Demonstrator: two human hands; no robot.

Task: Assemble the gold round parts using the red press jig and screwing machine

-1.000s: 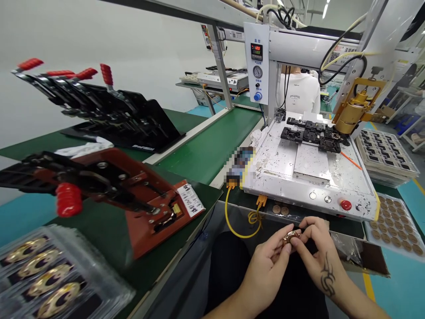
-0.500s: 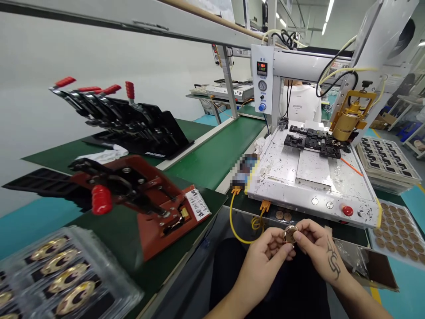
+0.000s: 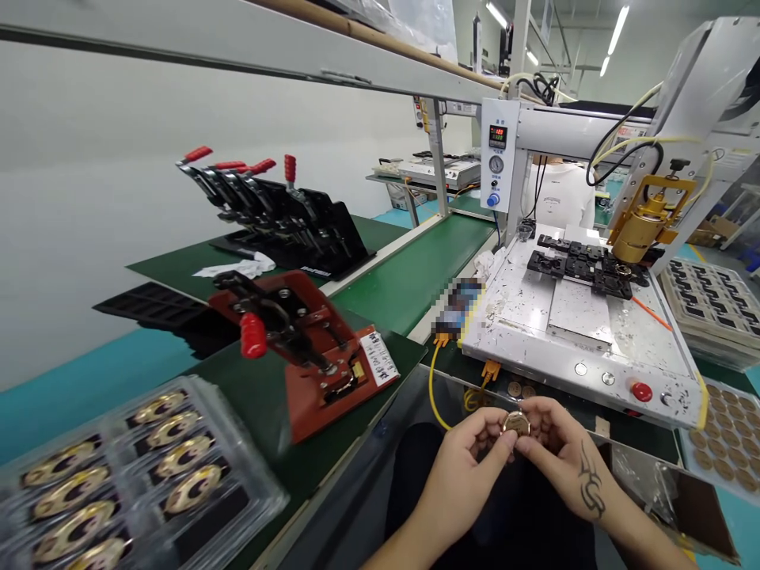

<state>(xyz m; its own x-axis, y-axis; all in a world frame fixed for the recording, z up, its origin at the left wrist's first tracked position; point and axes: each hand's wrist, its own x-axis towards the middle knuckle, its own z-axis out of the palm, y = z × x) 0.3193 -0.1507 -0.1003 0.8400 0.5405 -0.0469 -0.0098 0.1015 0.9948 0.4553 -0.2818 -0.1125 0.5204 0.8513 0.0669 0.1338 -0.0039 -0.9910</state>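
My left hand (image 3: 466,459) and right hand (image 3: 555,443) pinch one gold-rimmed disc (image 3: 516,424), seemingly filled; brown discs (image 3: 718,449) remain right of the grip.

Dark Tattoo (image 3: 591,484), Dark Clothing (image 3: 419,475)

The left hand (image 3: 472,459) and right hand (image 3: 558,451) were bare; the forearms (image 3: 638,526) were bare too, as far as they showed; the tattoo marked the right one near the wrist; its curving bands swelled, hooked around one another and tapered to sharp points; the whole design ran long and narrow; the clothing over the legs looked black and plain, its details lost in shadow.
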